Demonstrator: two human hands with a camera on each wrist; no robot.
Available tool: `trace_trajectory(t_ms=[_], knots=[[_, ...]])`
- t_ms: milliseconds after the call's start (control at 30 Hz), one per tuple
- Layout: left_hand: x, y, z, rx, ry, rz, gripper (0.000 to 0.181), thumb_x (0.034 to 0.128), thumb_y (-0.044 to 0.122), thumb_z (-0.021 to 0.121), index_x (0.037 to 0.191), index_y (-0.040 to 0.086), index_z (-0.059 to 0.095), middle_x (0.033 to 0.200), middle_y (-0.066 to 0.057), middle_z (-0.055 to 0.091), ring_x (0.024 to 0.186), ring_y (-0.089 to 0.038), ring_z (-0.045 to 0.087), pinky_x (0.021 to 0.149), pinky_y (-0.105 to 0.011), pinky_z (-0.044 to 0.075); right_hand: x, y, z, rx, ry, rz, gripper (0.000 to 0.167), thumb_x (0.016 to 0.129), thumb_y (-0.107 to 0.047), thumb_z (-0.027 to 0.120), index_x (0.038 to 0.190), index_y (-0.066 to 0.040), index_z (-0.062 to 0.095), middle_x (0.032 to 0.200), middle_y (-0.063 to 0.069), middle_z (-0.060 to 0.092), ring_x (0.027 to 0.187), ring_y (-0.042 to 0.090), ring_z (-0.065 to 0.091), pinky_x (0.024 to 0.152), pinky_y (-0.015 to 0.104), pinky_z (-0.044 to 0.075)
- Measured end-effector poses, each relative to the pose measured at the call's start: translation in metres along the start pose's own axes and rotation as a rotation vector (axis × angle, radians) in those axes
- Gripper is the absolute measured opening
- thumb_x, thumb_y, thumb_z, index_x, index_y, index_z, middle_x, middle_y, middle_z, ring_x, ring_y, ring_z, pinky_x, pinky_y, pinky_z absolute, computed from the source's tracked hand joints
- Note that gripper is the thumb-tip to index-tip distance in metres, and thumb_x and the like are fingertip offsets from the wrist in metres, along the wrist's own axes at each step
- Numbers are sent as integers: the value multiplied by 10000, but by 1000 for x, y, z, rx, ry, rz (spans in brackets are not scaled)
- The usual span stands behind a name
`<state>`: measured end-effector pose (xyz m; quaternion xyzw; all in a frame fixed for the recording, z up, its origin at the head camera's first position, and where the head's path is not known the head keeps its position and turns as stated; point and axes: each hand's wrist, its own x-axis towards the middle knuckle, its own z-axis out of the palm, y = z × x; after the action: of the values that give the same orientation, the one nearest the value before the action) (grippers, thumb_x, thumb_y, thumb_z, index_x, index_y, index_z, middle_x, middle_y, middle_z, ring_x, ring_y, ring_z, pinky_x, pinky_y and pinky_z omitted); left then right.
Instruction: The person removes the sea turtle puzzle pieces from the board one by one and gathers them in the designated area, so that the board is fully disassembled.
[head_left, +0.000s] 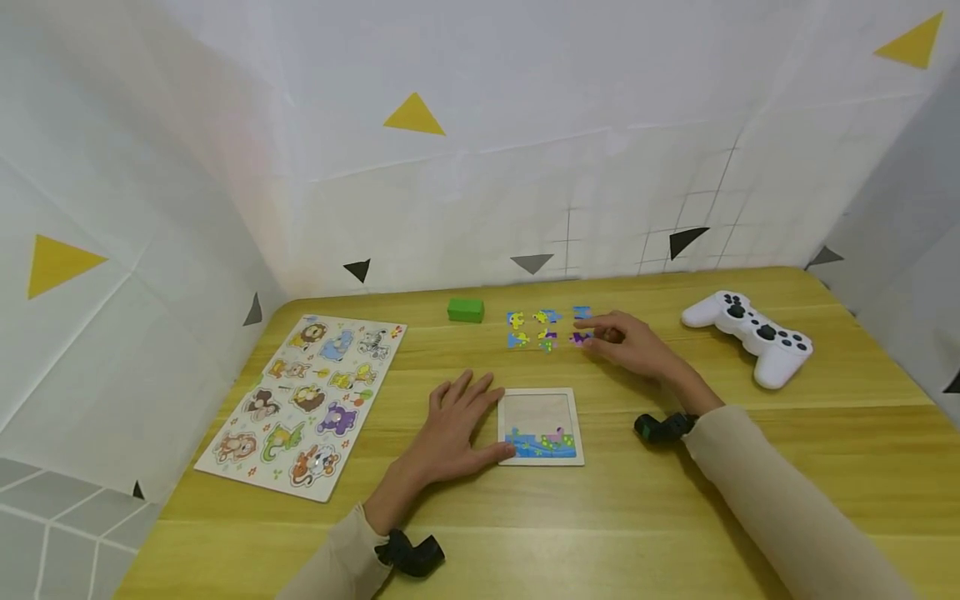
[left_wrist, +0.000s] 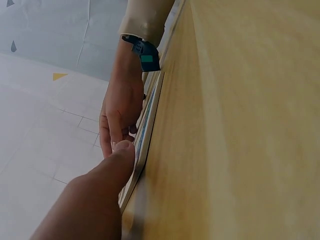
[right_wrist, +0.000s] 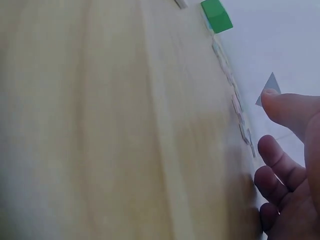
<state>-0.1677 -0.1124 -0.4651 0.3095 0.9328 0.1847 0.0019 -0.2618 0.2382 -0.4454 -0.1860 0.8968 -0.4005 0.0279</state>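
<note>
A small square puzzle tray (head_left: 538, 410) lies on the table with joined blue, green and pink pieces (head_left: 542, 446) along its near side. At its left edge my left hand (head_left: 459, 433) rests with fingers spread, the thumb over the lower left rim. In the left wrist view that thumb (left_wrist: 107, 175) touches the tray's edge. Beyond the tray lie several loose jigsaw pieces (head_left: 548, 317) in two rows. My right hand (head_left: 633, 343) hovers at the right end of these rows, index finger stretched out over them. The right wrist view shows its thumb (right_wrist: 287, 107) and fingers apart, pinching nothing.
A green block (head_left: 466, 311) stands left of the loose pieces. On the left lies a large animal puzzle board (head_left: 300, 425). A white game controller (head_left: 750, 333) is at the far right. A white cloth wall (head_left: 480, 217) rises behind the table.
</note>
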Motion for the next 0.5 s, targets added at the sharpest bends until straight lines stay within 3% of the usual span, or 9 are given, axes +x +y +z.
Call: trace_trajectory(t_ms=[167,500], knots=[[0,1,-1,-15,-1,-2,853,896,701,583,1583,241,375,1690,-31,280,1589,-329,144,1213,-594,118,-8,-2,1,38,11,0,380,1037,-263,608,1396,-142,635,1280,159,611,1051,268,553,878,407,446],[0,0,-1,-31,1,2,869,898,715,561,1591,232,357,1688,-37,285,1588,-339,146,1213,-601,110,-21,-9,10,33,8,-78,336,1004,-205,660,1329,-121,684,1133,99,659,936,213,533,798,303,466]])
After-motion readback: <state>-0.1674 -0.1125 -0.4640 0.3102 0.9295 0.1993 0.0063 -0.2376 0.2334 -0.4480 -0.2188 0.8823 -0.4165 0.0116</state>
